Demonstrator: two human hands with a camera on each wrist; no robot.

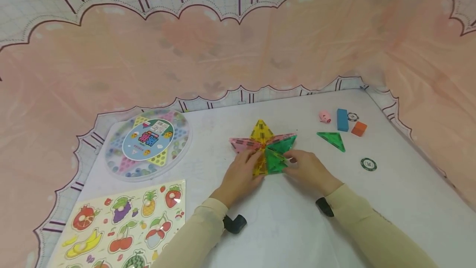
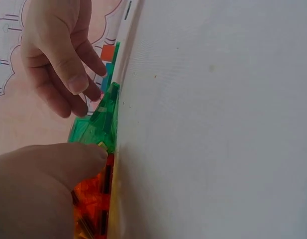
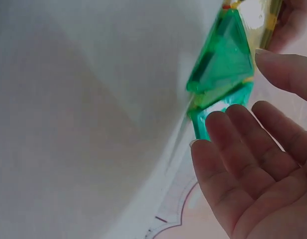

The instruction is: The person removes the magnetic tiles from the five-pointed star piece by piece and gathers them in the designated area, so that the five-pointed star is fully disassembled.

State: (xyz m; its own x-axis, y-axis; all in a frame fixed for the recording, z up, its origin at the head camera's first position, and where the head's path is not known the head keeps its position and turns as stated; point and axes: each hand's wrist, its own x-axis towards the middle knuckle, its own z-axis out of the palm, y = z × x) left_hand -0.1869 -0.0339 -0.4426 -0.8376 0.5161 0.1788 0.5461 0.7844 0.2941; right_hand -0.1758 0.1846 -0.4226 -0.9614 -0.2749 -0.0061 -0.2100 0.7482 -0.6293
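Green-sided star (image 1: 265, 145): pinching with left fingers (image 1: 245, 161), holding green side (image 1: 276, 163) just left of nearer, loosely parted right fingers (image 3: 239, 148).

Evenly and softly lit in the head view, fairly bright over the white table (image 1: 286, 226), with a faint sheen on the peach cloth (image 1: 241, 53) and small print too soft to read on the round disc (image 1: 148, 139). Much dimmer and greyer in both wrist views. In the left one, murky over the left hand (image 2: 44, 184) and shaded softly beside the orange tiles (image 2: 91, 189). In the right one, blurred around the green tiles (image 3: 224, 55), with white glare on the yellow tile (image 3: 260, 32)
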